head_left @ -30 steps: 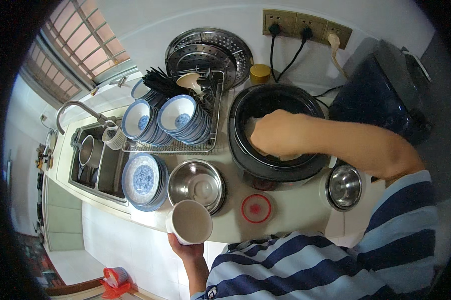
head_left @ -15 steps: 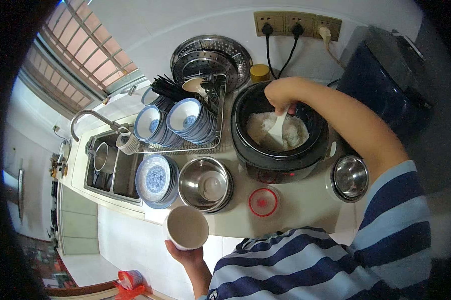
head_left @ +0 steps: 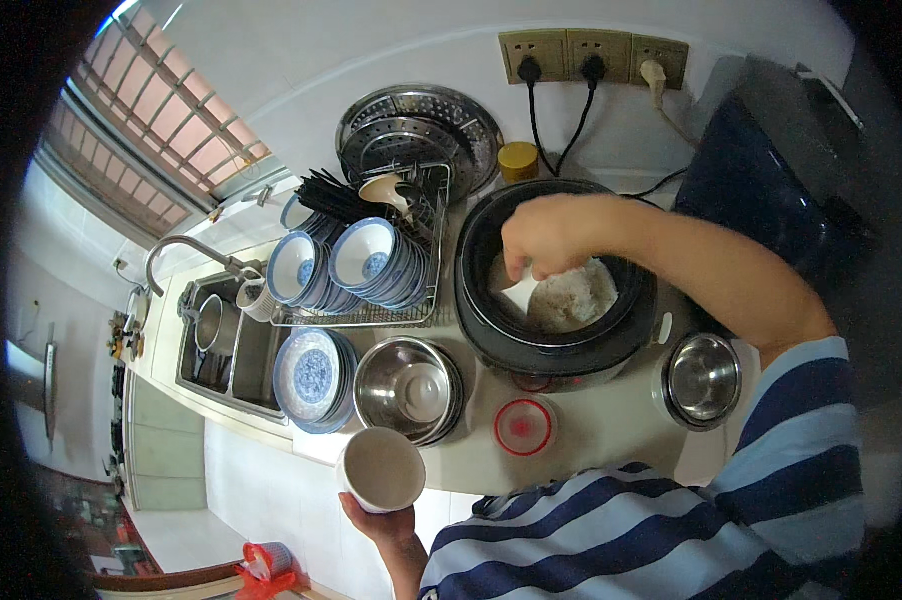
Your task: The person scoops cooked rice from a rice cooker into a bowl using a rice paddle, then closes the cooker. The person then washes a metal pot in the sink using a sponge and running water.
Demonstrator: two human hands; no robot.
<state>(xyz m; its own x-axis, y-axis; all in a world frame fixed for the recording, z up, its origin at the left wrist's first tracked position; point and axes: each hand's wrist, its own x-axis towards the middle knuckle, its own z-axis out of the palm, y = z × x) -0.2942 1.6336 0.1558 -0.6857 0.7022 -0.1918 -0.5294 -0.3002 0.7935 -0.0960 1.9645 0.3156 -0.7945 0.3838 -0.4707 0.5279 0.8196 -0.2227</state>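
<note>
Cooked white rice (head_left: 574,297) fills the bottom of a black rice cooker (head_left: 471,330) on the counter. Reaching in from the right, my right hand (head_left: 551,235) is closed round a white rice paddle (head_left: 520,294), whose blade is against the rice at the pot's left side. My fist hides the paddle's handle. In front of the counter's edge, my left hand (head_left: 379,520) holds a white bowl (head_left: 383,471) from below, its mouth tilted up toward me. No rice shows inside the bowl.
Left of the cooker stand nested steel bowls (head_left: 391,358), a stack of blue-white plates (head_left: 289,372) and a wire dish rack (head_left: 371,318) of bowls. A red-rimmed lid (head_left: 524,427) lies in front; steel bowls (head_left: 704,380) sit right. The sink (head_left: 254,362) is far left.
My right hand has moved left and lower in the pot, taking the paddle to the left side of the rice. The bowl in my left hand has shifted slightly right and down.
</note>
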